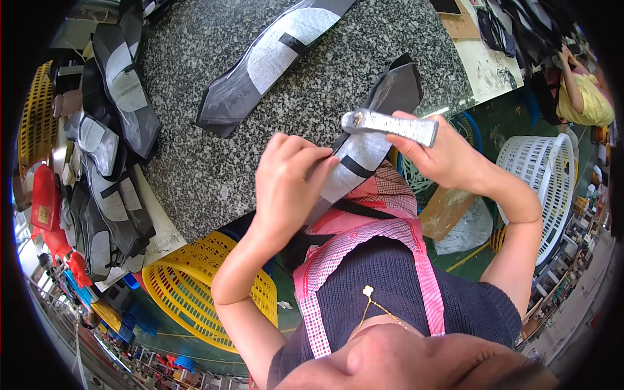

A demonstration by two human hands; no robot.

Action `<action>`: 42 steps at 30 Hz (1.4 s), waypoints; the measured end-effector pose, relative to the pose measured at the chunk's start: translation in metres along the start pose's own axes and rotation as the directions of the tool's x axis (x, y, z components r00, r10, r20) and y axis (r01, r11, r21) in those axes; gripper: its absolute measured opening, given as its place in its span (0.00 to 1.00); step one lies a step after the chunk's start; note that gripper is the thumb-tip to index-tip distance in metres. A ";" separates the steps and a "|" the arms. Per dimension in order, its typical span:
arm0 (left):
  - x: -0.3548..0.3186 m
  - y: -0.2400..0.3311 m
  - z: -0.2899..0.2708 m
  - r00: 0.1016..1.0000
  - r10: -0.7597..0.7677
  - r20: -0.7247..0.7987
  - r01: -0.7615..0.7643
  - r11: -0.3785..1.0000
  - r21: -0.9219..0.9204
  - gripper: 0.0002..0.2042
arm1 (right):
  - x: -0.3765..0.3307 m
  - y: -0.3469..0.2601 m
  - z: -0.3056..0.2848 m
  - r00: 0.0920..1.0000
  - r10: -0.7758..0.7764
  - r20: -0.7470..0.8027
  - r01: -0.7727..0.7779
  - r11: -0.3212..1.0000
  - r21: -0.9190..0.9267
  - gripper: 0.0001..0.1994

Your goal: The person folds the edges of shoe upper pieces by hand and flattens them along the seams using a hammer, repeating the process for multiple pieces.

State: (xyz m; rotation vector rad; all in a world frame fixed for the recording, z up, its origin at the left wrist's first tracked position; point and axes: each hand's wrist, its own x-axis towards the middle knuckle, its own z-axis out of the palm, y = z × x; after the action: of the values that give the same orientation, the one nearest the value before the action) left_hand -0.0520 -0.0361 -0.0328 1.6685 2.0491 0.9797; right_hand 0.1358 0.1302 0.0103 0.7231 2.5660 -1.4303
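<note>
My right hand (442,153) is closed around a silver metal hammer (400,125), its rounded end over the far part of a dark grey, leather-like piece (395,91). This piece lies slantwise along the near edge of the speckled stone table (188,169). It has a whitish backing patch with a short black strip across it. My left hand (289,179) is closed, thumb and fingertips pinched at the piece's left edge, beside the black strip. Farther back on the table lies a similar grey piece (273,62) with its own whitish patch and black strip.
More grey pieces (120,84) are heaped left of the stone. A yellow plastic basket (188,292) stands below the table at left, a white basket (546,188) at right. At far right is another person in a yellow top (588,101). Black items pile up at the back right.
</note>
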 end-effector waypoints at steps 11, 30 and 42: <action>-0.018 -0.006 -0.007 0.999 0.010 -0.042 -0.009 1.000 0.014 0.07 | 0.005 -0.007 0.009 0.986 -0.157 0.057 0.161 0.984 -0.074 0.08; 0.052 0.002 0.031 0.967 0.237 -0.088 -0.226 0.966 0.122 0.05 | 0.004 0.011 -0.008 0.966 -0.087 -0.244 0.063 0.993 -0.103 0.14; 0.041 0.005 0.010 0.945 0.320 0.069 -0.328 0.920 0.215 0.07 | 0.001 0.001 -0.017 0.996 -0.060 -0.070 0.051 0.991 -0.124 0.07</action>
State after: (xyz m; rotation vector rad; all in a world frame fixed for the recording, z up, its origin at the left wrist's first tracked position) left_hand -0.0529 0.0062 -0.0302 2.1806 1.9595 0.8320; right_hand 0.1374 0.1452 0.0181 0.7039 2.7217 -1.2699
